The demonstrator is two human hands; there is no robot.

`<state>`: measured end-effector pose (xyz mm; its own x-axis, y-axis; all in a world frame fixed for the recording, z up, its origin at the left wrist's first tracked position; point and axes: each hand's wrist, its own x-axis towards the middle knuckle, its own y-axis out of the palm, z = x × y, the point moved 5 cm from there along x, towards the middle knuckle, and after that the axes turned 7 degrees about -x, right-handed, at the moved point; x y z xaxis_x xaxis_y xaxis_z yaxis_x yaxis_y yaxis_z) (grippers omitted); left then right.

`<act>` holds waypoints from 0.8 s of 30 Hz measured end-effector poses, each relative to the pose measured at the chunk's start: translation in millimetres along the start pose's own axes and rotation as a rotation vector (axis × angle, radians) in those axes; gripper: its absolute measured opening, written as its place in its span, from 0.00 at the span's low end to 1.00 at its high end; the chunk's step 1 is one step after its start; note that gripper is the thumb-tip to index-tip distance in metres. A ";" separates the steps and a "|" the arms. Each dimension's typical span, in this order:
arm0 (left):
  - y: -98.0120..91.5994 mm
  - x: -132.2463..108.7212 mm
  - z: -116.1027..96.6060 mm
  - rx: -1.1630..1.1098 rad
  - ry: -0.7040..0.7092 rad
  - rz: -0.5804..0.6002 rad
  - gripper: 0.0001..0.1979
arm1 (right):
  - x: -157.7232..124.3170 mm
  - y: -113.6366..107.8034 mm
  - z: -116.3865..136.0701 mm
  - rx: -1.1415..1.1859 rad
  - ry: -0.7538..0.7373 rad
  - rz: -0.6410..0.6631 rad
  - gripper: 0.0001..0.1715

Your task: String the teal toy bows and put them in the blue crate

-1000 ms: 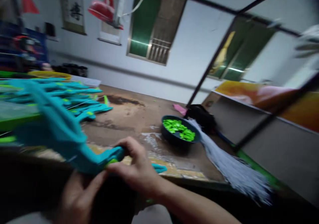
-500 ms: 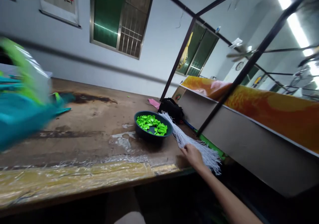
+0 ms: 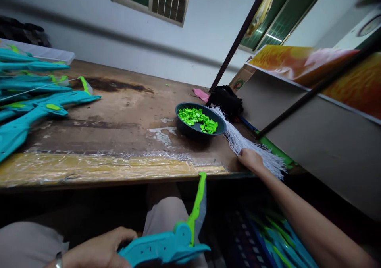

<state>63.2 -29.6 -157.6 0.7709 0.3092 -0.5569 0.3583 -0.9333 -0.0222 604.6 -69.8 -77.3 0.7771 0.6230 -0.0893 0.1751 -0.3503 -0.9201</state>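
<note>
A teal piece juts from the left hand, whose fingers clamp one end; the right hand meets white strands on the counter, fingers curled, their grip impossible to tell.

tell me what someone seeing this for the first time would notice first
The bright green pieces in the dark bowl on the table probably catch the eye first. Next comes the teal-and-green piece in the left grip, low in front, below the table edge. The right grip is at the pale strands beside the bowl.
</note>
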 end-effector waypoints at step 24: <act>49.3 78.5 -111.0 -1.086 0.155 0.008 0.28 | -165.2 -51.5 82.5 0.755 -0.408 -0.209 0.14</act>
<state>199.8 -31.2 -110.3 0.8057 0.3948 -0.4415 0.5674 -0.3011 0.7664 417.3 -97.0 -46.6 0.4720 0.8744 0.1123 -0.2688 0.2640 -0.9263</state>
